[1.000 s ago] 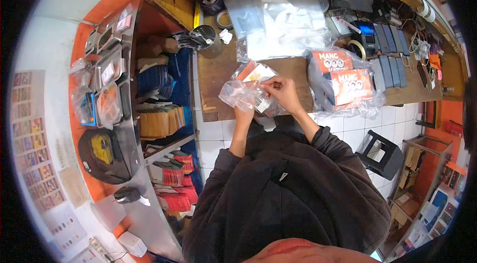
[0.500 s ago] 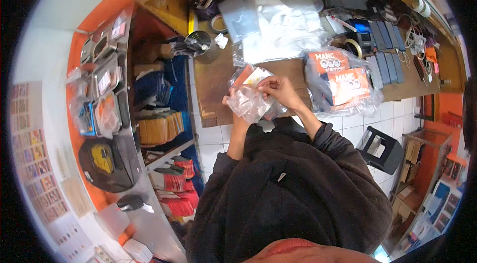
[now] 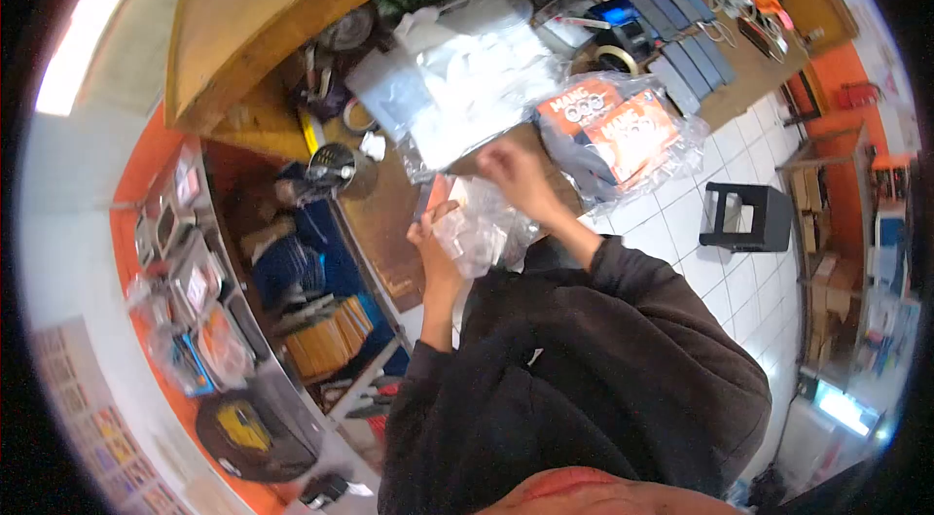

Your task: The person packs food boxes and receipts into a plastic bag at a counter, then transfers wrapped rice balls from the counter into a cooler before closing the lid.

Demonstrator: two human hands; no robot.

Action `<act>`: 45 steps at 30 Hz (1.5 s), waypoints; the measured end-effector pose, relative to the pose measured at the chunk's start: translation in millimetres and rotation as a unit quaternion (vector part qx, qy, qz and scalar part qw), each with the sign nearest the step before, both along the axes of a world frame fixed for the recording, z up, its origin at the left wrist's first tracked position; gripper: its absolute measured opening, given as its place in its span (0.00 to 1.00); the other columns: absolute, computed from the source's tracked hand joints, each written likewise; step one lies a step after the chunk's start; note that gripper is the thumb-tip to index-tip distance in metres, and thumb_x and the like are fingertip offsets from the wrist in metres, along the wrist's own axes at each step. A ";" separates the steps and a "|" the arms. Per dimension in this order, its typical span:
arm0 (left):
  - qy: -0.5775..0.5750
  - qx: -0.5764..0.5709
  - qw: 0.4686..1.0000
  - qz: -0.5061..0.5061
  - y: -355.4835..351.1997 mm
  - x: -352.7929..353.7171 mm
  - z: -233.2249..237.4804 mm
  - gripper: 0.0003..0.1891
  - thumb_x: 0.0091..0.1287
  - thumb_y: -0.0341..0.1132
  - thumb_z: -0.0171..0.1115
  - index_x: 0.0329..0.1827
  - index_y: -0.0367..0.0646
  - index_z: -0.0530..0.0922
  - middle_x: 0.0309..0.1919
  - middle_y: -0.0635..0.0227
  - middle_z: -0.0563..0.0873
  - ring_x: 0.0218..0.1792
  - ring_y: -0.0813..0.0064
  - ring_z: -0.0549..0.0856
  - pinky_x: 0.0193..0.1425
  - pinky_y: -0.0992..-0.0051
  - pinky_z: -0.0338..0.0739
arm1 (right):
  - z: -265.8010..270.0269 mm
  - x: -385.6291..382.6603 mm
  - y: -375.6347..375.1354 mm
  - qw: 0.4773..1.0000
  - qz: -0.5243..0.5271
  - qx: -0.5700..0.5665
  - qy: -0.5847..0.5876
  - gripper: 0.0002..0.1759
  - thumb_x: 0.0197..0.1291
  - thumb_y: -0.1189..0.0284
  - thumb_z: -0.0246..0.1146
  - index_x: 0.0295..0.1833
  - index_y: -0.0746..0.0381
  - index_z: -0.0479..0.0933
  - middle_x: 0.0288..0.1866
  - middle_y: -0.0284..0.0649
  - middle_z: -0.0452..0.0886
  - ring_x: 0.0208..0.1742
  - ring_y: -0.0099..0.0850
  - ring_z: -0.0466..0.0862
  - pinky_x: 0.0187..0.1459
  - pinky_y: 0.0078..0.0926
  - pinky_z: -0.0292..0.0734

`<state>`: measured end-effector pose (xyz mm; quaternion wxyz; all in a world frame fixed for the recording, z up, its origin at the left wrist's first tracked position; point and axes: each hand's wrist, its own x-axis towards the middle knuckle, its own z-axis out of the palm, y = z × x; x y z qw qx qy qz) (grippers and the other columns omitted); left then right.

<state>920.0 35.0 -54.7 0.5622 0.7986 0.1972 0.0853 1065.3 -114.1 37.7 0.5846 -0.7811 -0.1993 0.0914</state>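
My left hand (image 3: 429, 236) grips a crumpled clear plastic bag (image 3: 479, 226) with small packets inside, held above the front edge of the wooden counter (image 3: 375, 223). An orange card shows behind the bag at its top left. My right hand (image 3: 510, 176) pinches the bag's upper edge from the right. Both dark sleeves reach up from below. The frame is blurred, so finger detail is unclear.
A clear bag of orange "MANG" boxes (image 3: 611, 126) lies right of my hands. A heap of white plastic bags (image 3: 462, 87) lies behind. A metal cup (image 3: 336, 168), tape rolls and dark boxes crowd the counter's far side. Stocked shelves (image 3: 311, 320) stand left; a black stool (image 3: 747, 216) right.
The view has swung and tilted to the right. My hands have lifted the bag slightly and the right hand has shifted up along its top edge.
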 end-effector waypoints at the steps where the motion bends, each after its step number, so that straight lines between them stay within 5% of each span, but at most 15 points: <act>1: -0.041 0.013 0.999 0.000 4.5 -2.2 -1.5 0.24 0.56 0.37 0.69 0.54 0.42 0.72 0.51 0.64 0.78 0.57 0.67 0.72 0.62 0.60 0.60 | -10.1 19.5 -15.7 0.988 -0.111 -0.063 -0.090 0.09 0.65 0.70 0.59 0.43 0.66 0.76 0.36 0.40 0.81 0.40 0.27 0.79 0.43 0.27 0.75; 5: -0.064 -0.076 0.990 -0.101 31.0 17.6 108.8 0.36 0.56 0.44 0.69 0.63 0.34 0.64 0.55 0.58 0.76 0.58 0.63 0.75 0.63 0.63 0.68 | 44.8 86.5 -156.4 0.909 -0.361 -0.035 -0.205 0.13 0.60 0.71 0.64 0.50 0.63 0.75 0.48 0.40 0.77 0.50 0.33 0.76 0.52 0.31 0.71; 8: -0.296 -0.005 0.955 -0.026 16.1 32.8 181.3 0.37 0.59 0.45 0.63 0.68 0.34 0.60 0.66 0.54 0.65 0.65 0.60 0.67 0.69 0.62 0.63 | 21.7 103.7 -258.8 0.779 -0.503 -0.308 -0.215 0.28 0.60 0.55 0.65 0.55 0.67 0.72 0.54 0.53 0.75 0.58 0.46 0.73 0.59 0.43 0.68; 12: -0.404 0.063 0.912 0.041 -36.3 39.3 205.2 0.29 0.60 0.47 0.60 0.58 0.36 0.68 0.60 0.50 0.70 0.62 0.54 0.70 0.66 0.56 0.65 | -40.6 90.5 -315.1 0.979 -0.162 -0.048 0.114 0.39 0.62 0.44 0.59 0.65 0.65 0.65 0.60 0.48 0.74 0.62 0.41 0.72 0.62 0.37 0.68; 13: -0.402 0.083 0.911 0.032 -51.3 40.6 200.5 0.26 0.60 0.47 0.59 0.55 0.36 0.71 0.57 0.49 0.72 0.61 0.54 0.71 0.64 0.56 0.66 | -151.5 105.7 -334.0 0.955 -0.259 -0.091 0.114 0.40 0.63 0.45 0.58 0.68 0.64 0.61 0.59 0.43 0.75 0.60 0.39 0.74 0.61 0.35 0.70; 15: -0.355 0.192 0.913 -0.061 -99.5 59.6 214.5 0.17 0.61 0.43 0.56 0.47 0.42 0.77 0.46 0.61 0.82 0.54 0.56 0.77 0.61 0.55 0.65 | -95.6 58.5 -252.0 0.930 -0.342 -0.108 -0.080 0.41 0.63 0.51 0.61 0.71 0.67 0.57 0.68 0.50 0.66 0.68 0.43 0.66 0.67 0.38 0.61; 18: -0.277 0.184 0.929 -0.164 -193.1 102.9 192.7 0.12 0.57 0.34 0.60 0.44 0.46 0.81 0.46 0.64 0.83 0.55 0.59 0.78 0.62 0.59 0.63 | -98.7 46.4 -235.3 0.957 -0.238 -0.166 0.004 0.38 0.63 0.56 0.62 0.68 0.69 0.58 0.68 0.55 0.62 0.70 0.49 0.60 0.69 0.41 0.57; 22: -0.189 0.183 0.939 -0.221 -313.1 182.4 144.4 0.13 0.60 0.33 0.59 0.48 0.45 0.80 0.49 0.64 0.81 0.56 0.62 0.77 0.62 0.61 0.64 | -122.7 85.8 -299.7 0.970 0.155 -0.117 -0.144 0.27 0.63 0.65 0.58 0.63 0.68 0.66 0.64 0.58 0.65 0.66 0.47 0.65 0.63 0.40 0.64; 24: -0.166 0.272 0.921 -0.222 -347.8 206.3 118.3 0.15 0.61 0.33 0.59 0.52 0.44 0.78 0.51 0.64 0.80 0.56 0.63 0.76 0.62 0.62 0.64 | -83.0 105.4 -330.2 0.974 0.223 0.007 0.027 0.23 0.62 0.68 0.59 0.60 0.67 0.71 0.59 0.58 0.72 0.60 0.43 0.73 0.57 0.37 0.70; 27: -0.099 0.287 0.935 -0.183 -384.2 218.4 80.9 0.19 0.64 0.35 0.57 0.59 0.45 0.75 0.53 0.64 0.79 0.57 0.64 0.76 0.64 0.61 0.64 | -31.0 189.4 -386.0 0.915 0.264 -0.281 0.122 0.16 0.61 0.71 0.58 0.52 0.66 0.78 0.43 0.53 0.81 0.45 0.40 0.82 0.45 0.35 0.76; 29: -0.072 0.380 0.896 -0.217 -395.3 221.2 61.2 0.19 0.64 0.35 0.56 0.59 0.45 0.74 0.51 0.64 0.80 0.56 0.65 0.76 0.64 0.60 0.65 | 14.6 240.5 -401.0 0.953 0.119 -0.274 -0.041 0.11 0.62 0.72 0.58 0.44 0.66 0.81 0.33 0.50 0.83 0.34 0.40 0.83 0.38 0.36 0.77; 32: 0.007 0.499 0.824 -0.269 -388.3 212.7 19.9 0.17 0.63 0.35 0.55 0.54 0.46 0.75 0.45 0.66 0.80 0.52 0.67 0.77 0.62 0.62 0.67 | 64.0 339.8 -397.4 0.991 0.015 -0.074 -0.111 0.15 0.64 0.65 0.62 0.49 0.64 0.80 0.39 0.47 0.83 0.43 0.38 0.82 0.43 0.33 0.75; 38: 0.054 0.549 0.790 -0.266 -340.8 184.7 12.0 0.12 0.58 0.34 0.55 0.45 0.46 0.78 0.37 0.68 0.79 0.45 0.67 0.78 0.55 0.67 0.71 | 129.4 502.7 -372.2 0.865 -0.286 0.044 -0.410 0.27 0.59 0.66 0.67 0.62 0.60 0.68 0.52 0.42 0.73 0.51 0.34 0.73 0.53 0.31 0.69; 42: 0.093 0.488 0.827 -0.261 -331.5 169.6 30.0 0.09 0.59 0.33 0.58 0.40 0.43 0.82 0.37 0.63 0.82 0.44 0.64 0.81 0.53 0.66 0.73 | 147.9 517.8 -366.3 0.916 -0.151 0.185 -0.323 0.28 0.62 0.70 0.65 0.66 0.59 0.64 0.38 0.38 0.79 0.39 0.24 0.76 0.44 0.22 0.71; 45: 0.127 0.229 0.960 -0.096 -366.7 198.0 126.2 0.11 0.66 0.34 0.58 0.44 0.39 0.83 0.42 0.57 0.86 0.45 0.59 0.84 0.53 0.64 0.75 | 152.9 439.2 -363.8 0.925 -0.008 0.345 -0.158 0.23 0.65 0.80 0.57 0.64 0.65 0.63 0.37 0.37 0.81 0.38 0.19 0.78 0.39 0.14 0.72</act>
